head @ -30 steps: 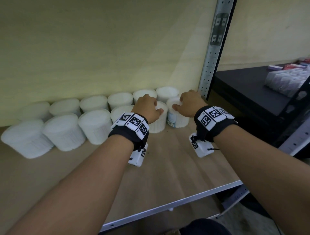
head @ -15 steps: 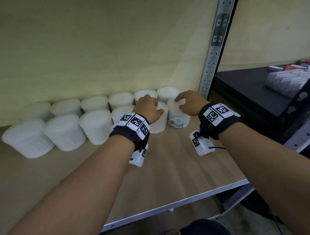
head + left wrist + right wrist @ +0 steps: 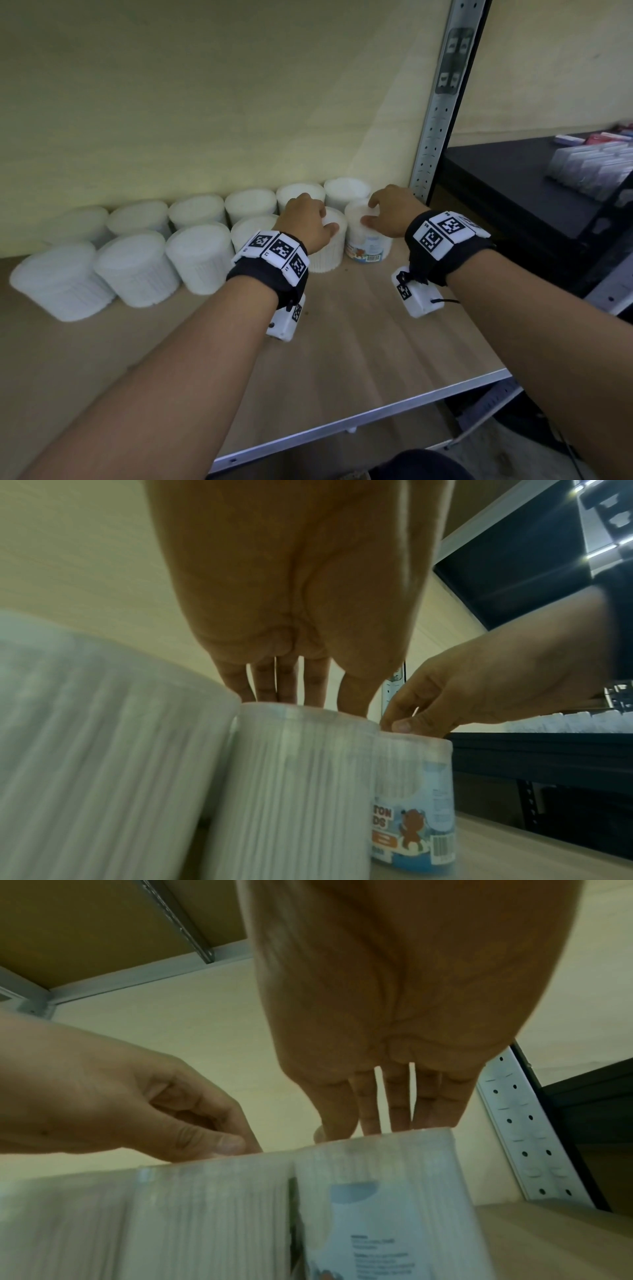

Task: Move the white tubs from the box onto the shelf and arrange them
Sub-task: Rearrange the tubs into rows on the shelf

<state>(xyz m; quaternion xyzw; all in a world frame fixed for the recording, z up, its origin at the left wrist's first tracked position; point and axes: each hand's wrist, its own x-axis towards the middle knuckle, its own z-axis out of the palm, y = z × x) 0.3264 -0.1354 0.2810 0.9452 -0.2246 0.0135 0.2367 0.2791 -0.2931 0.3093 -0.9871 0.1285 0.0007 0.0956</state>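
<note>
Presently, both hands work at the right end of the pale wooden shelf board (image 3: 342,342), where the white ribbed plastic tubs (image 3: 137,270) stand in two rows against the cream back wall (image 3: 205,102). The left hand (image 3: 305,222) sits on top of the plain white tub at the front row's second-to-last place (image 3: 329,253); in the left wrist view its fingers (image 3: 284,685) point downward, close together, tips on the tub's rim, thumb at the near edge. The right hand (image 3: 390,212) holds the last tub, the one with the blue printed label and barcode (image 3: 366,246); its fingers (image 3: 397,1104) come down on the top, slightly parted, thumb curled against the rim.

Change noted: one second ago the labelled tub stood a little apart from its neighbour, with its label barely showing. Now it stands just beside the plain tub, the sides nearly touching in the right wrist view, and the label and barcode face the front more fully. The right hand has shifted higher on the lid.

Assessment: the front row appears close to complete at its right end, beside the perforated grey metal upright (image 3: 435,137). The step in hand looks like final alignment of these two tubs. The box is not in view, so whether more tubs remain to be moved cannot be determined. A dark neighbouring shelf (image 3: 513,178) carries small packets (image 3: 589,164), not part of this job.
</note>
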